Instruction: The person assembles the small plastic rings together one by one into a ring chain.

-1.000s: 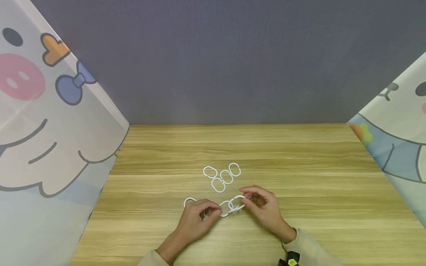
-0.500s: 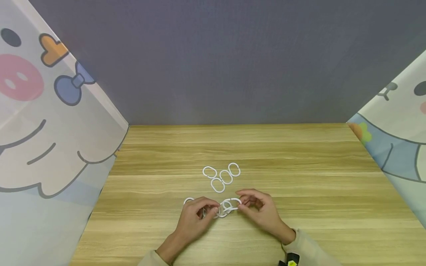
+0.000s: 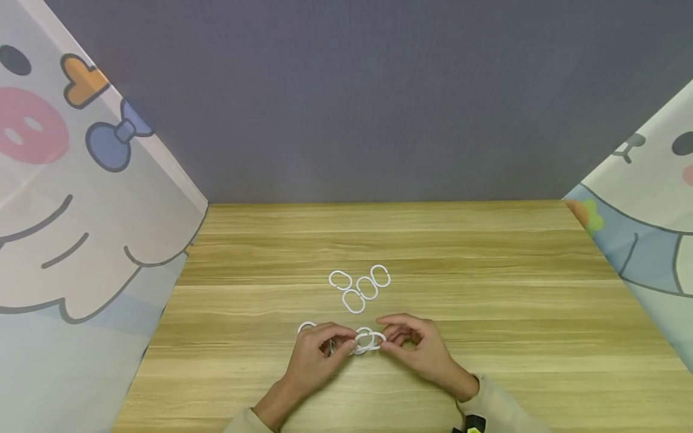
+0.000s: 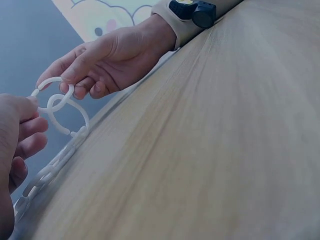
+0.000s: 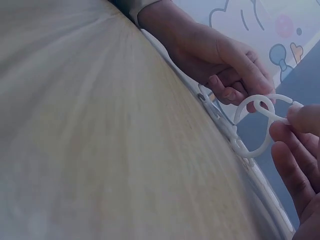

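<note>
A white plastic oval link (image 3: pixel 375 333) is stretched between my two hands above the table. My left hand (image 3: pixel 320 355) pinches its left end between thumb and forefinger. At the other end, thumb and forefinger of my right hand (image 3: pixel 418 344) pinch it. Through this link hangs a second white link (image 5: pixel 251 154), looped with it in both wrist views. From there a white chain (image 4: pixel 46 171) of joined links runs down along the table beneath the left hand. Part of another link (image 3: pixel 306 323) shows behind the left knuckles; the rest is hidden.
Several loose white split links (image 3: pixel 355 313) lie in a cluster on the wood-grain table (image 3: pixel 465 252) just beyond my hands. A grey panel (image 3: pixel 379 108) rises at the back, with cartoon-printed panels (image 3: pixel 157 252) at the sides.
My right hand has moved left toward the left hand, bringing its link to the left fingertips. The left hand has stayed nearly still, as have the loose links.
</note>
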Available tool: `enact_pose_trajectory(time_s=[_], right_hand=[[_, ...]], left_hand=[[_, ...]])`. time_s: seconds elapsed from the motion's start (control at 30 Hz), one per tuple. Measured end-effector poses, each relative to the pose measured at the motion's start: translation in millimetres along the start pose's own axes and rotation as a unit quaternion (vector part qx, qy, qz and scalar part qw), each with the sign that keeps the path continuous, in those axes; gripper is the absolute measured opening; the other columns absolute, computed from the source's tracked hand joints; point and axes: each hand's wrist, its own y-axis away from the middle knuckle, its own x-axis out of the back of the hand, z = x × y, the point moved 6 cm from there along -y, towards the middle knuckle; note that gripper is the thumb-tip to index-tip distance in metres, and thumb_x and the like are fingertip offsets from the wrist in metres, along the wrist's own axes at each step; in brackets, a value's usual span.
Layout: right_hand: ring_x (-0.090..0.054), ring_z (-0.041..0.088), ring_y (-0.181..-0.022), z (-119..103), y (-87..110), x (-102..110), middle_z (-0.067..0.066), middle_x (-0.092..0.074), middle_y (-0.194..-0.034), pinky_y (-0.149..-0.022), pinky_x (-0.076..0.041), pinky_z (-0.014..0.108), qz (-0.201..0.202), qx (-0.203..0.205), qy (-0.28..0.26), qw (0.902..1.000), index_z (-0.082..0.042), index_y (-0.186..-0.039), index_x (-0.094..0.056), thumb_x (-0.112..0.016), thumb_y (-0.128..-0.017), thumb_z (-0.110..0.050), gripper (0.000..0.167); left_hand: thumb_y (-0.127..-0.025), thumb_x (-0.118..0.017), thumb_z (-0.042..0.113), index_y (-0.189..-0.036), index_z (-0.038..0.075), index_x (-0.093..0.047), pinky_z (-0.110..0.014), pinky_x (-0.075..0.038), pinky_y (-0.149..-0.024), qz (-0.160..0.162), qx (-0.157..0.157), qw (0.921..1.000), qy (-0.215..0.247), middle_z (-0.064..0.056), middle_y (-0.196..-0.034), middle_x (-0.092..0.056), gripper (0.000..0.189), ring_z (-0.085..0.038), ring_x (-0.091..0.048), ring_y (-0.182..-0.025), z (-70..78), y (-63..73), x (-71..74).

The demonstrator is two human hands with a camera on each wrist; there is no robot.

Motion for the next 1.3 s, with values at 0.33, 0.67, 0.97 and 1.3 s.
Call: enact_pose_trajectory(time_s=[0.33, 0.67, 0.97, 1.3], right_hand=[[-0.078, 0.012, -0.084, -1.3, 0.8, -4.6, 0.026, -0.077, -0.094, -0.063, -0.064, 0.028, -0.004, 0.011, -0.008, 0.9999, 0.01, -0.127, -0.07, -0.082, -0.084, 0.023, 0.046], [-0.077, 0.014, -0.082, -1.9, -0.5, -4.4, 0.025, -0.077, -0.095, -0.062, -0.064, 0.028, 0.0, 0.017, -0.003, 0.9999, 0.011, -0.129, -0.069, -0.082, -0.085, 0.022, 0.047], [-0.072, 0.015, -0.076, 1.3, -0.9, 2.3, 0.02, -0.077, -0.096, -0.061, -0.061, 0.027, 0.014, 0.018, 0.005, 0.9997, 0.01, -0.129, -0.069, -0.079, -0.083, 0.025, 0.048], [-0.073, 0.012, -0.08, 5.9, -7.4, 15.7, 0.018, -0.078, -0.096, -0.063, -0.06, 0.024, 0.049, 0.017, 0.042, 0.9977, 0.014, -0.123, -0.07, -0.077, -0.086, 0.025, 0.039]], left_hand=[[-0.092, -0.087, 0.002, -0.099, 0.009, -0.084, -0.01, -0.04, -0.049, -0.008, -0.015, 0.9998, 0.007, 0.005, -0.078, -0.076, 0.011, 0.008, -0.051, -0.064, 1.5, 0.8, -0.8], [-0.092, -0.087, 0.001, -0.098, 0.011, -0.084, -0.01, -0.041, -0.049, -0.008, -0.005, 0.9999, -0.011, 0.006, -0.079, -0.076, 0.012, 0.01, -0.049, -0.063, -1.2, 2.0, -1.2], [-0.092, -0.087, 0.0, -0.097, 0.01, -0.083, -0.01, -0.041, -0.049, -0.005, -0.005, 0.9999, -0.014, 0.006, -0.078, -0.075, 0.012, 0.01, -0.048, -0.062, -1.6, 2.4, -1.7], [-0.093, -0.087, 0.002, -0.098, 0.012, -0.084, -0.011, -0.041, -0.049, -0.004, -0.007, 1.0, -0.004, 0.004, -0.084, -0.08, 0.011, 0.009, -0.048, -0.062, -2.0, 1.1, -2.1]])
